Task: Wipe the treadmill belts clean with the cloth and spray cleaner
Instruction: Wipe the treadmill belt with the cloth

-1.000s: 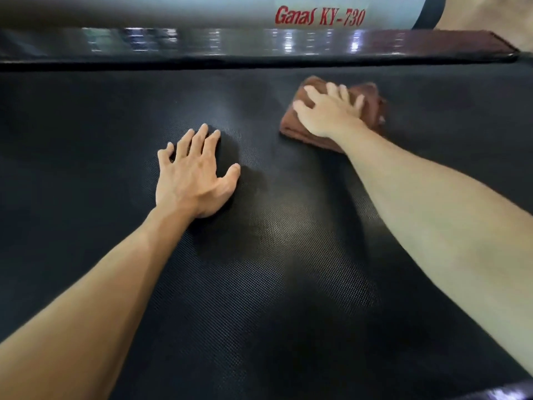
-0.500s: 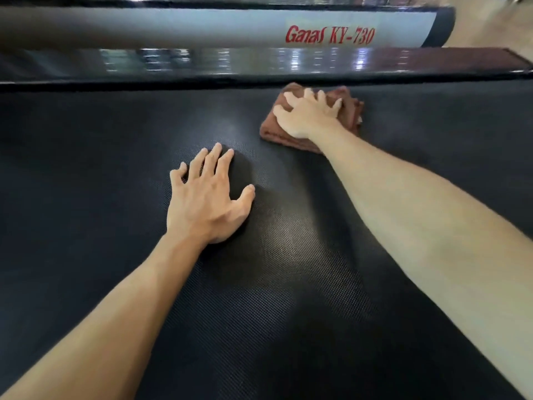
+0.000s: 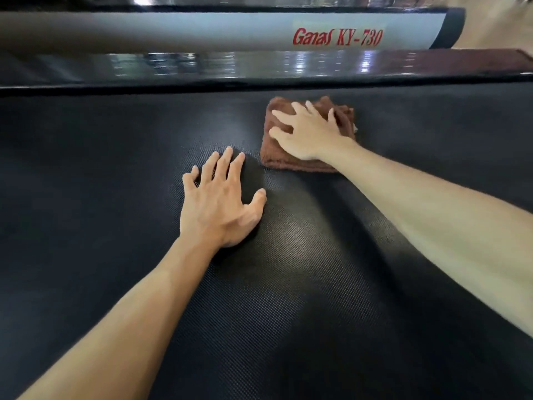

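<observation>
The black textured treadmill belt [image 3: 101, 197] fills most of the view. A folded brown cloth [image 3: 278, 163] lies on it near the far edge. My right hand [image 3: 310, 131] presses flat on the cloth with fingers spread over it. My left hand [image 3: 220, 203] rests palm down on the bare belt just to the left and nearer than the cloth, fingers apart, holding nothing. No spray cleaner is in view.
Beyond the belt runs a glossy dark side rail [image 3: 259, 67]. Behind it is a pale grey frame cover [image 3: 202, 30] with red lettering "Ganas KY-730". A strip of light floor [image 3: 499, 21] shows at the top right.
My right hand has slid the cloth leftward and toward me along the belt. My left hand has stayed flat on the belt, now closer to the cloth.
</observation>
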A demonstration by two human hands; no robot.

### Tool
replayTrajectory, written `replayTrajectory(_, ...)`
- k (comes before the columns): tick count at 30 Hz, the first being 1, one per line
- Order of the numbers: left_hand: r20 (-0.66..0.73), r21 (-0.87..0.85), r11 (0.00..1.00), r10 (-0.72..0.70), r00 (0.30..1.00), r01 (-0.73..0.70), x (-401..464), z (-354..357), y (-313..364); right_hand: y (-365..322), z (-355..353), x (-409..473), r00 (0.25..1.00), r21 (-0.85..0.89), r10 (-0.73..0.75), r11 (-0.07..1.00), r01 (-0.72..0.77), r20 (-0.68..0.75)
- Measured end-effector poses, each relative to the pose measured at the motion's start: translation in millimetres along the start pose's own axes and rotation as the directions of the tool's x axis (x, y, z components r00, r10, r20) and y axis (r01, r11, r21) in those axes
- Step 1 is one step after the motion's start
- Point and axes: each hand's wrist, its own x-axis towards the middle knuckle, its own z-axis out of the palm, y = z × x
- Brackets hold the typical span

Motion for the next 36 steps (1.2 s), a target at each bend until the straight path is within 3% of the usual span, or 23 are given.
replayTrajectory(2,-0.003,0.000,1.000,0.002,1.000,-0.002,0,0,1,24,2,-17,0.999,-0.007,0.028,1.000,-0.028,-0.032)
replayTrajectory(6,0.003,0.000,1.000,-0.010,1.000,0.010,0,1,1,42,-10,10,0.948,0.019,0.317,0.948,-0.316,-0.018)
replayTrajectory(8,0.002,0.001,1.000,-0.004,1.000,0.004,0,1,2,25,-11,22,0.958,0.026,0.286,0.958,-0.285,-0.012)
replayTrajectory(12,-0.001,0.002,1.000,-0.003,1.000,0.003,0,0,0,21,0,-16,0.999,0.036,0.032,0.999,-0.032,-0.001)
replayTrajectory(18,-0.002,0.001,1.000,-0.013,1.000,0.013,-1,0,2,65,-12,9,0.939,0.032,0.343,0.939,-0.342,-0.028)
replayTrajectory(20,0.002,0.004,1.000,-0.010,1.000,0.010,0,0,2,44,-11,27,0.956,0.021,0.292,0.956,-0.291,-0.021)
replayTrajectory(24,0.001,0.011,1.000,-0.009,1.000,0.009,0,0,1,19,-2,-13,0.993,0.013,-0.119,0.993,0.118,0.021)
replayTrajectory(26,-0.006,0.008,1.000,-0.008,1.000,0.008,0,0,1,38,-2,-36,0.979,0.056,-0.203,0.978,0.201,0.020)
replayTrajectory(28,-0.014,0.001,1.000,-0.013,1.000,0.013,1,1,2,60,-9,-26,0.993,0.031,-0.120,0.992,0.120,-0.006)
replayTrajectory(32,-0.006,-0.004,1.000,-0.016,1.000,0.016,1,1,2,57,-16,35,0.963,0.019,0.268,0.963,-0.268,-0.012)
replayTrajectory(34,0.004,0.004,1.000,-0.008,1.000,0.008,1,1,2,26,-11,49,0.974,0.010,0.224,0.975,-0.224,-0.013)
replayTrajectory(36,0.012,0.006,1.000,-0.005,1.000,0.005,1,0,1,-7,-7,38,1.000,0.000,0.019,1.000,-0.019,0.008)
